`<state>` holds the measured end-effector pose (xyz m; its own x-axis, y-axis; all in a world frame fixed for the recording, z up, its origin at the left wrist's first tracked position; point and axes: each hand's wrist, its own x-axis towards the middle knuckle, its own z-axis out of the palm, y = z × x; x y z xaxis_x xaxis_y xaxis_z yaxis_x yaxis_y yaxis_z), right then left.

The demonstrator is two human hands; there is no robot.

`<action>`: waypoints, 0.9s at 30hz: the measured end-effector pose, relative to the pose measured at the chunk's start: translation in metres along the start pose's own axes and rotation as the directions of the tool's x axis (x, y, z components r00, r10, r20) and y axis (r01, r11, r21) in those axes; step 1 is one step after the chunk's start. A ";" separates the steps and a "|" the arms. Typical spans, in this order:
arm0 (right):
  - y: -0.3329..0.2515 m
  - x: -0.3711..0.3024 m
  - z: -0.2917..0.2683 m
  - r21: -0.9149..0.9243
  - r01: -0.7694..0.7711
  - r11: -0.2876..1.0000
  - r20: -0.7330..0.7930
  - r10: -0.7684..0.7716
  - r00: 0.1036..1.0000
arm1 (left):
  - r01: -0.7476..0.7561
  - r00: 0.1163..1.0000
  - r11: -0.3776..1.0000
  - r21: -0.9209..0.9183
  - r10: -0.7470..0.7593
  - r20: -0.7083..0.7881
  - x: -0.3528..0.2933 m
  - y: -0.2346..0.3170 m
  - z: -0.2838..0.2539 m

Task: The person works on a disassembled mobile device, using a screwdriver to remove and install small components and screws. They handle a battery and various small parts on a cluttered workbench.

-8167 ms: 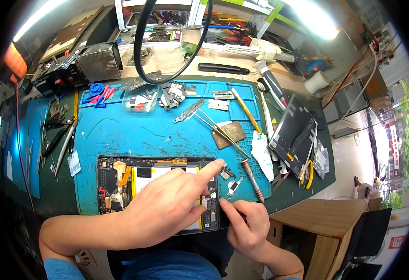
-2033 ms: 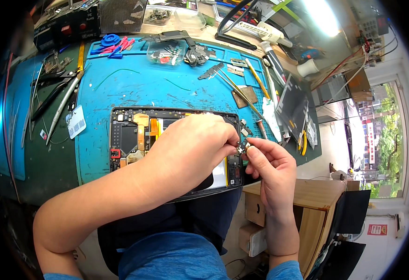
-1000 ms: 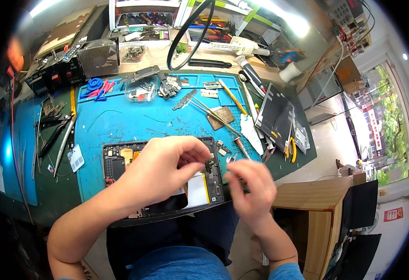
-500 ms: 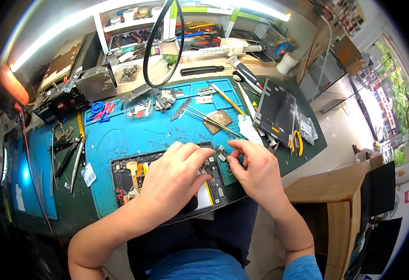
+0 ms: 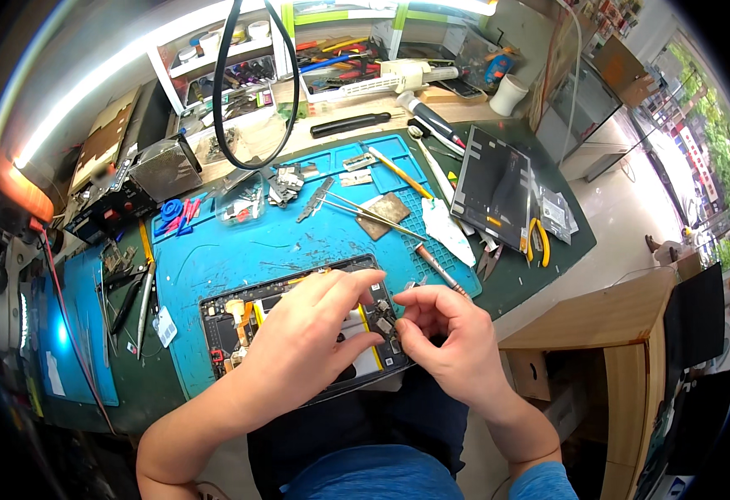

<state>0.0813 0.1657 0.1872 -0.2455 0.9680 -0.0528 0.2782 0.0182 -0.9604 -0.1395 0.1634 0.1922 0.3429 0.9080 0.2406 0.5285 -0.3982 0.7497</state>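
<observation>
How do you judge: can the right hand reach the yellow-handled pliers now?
Probably yes: nothing seems to stand between the right hand and the pliers, whose handles show beside the panel.

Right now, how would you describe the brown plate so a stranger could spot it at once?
On the blue mat, find the open device beneath the left hand. Beyond its far right corner, a roughly square plate lies partly under metal tweezers; its broad brown face sets it apart from silvery parts nearby.
</observation>
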 end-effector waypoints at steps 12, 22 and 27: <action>0.008 -0.013 0.001 -0.548 0.432 0.716 0.076 -0.472 0.878 | 0.009 0.998 0.994 0.108 -0.016 0.061 0.004 0.001 0.006; 0.011 -0.020 0.007 -0.634 0.444 0.633 0.104 -0.500 0.860 | -0.025 1.000 0.993 0.115 0.024 0.011 0.006 -0.004 0.013; 0.014 -0.020 0.003 -0.608 0.456 0.650 0.093 -0.512 0.854 | 0.002 1.000 0.994 0.107 -0.004 0.023 0.008 -0.004 0.012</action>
<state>0.0872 0.1454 0.1738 -0.4382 0.7941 0.4211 0.6335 0.6052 -0.4820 -0.1296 0.1710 0.1837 0.3582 0.9065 0.2236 0.6092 -0.4084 0.6798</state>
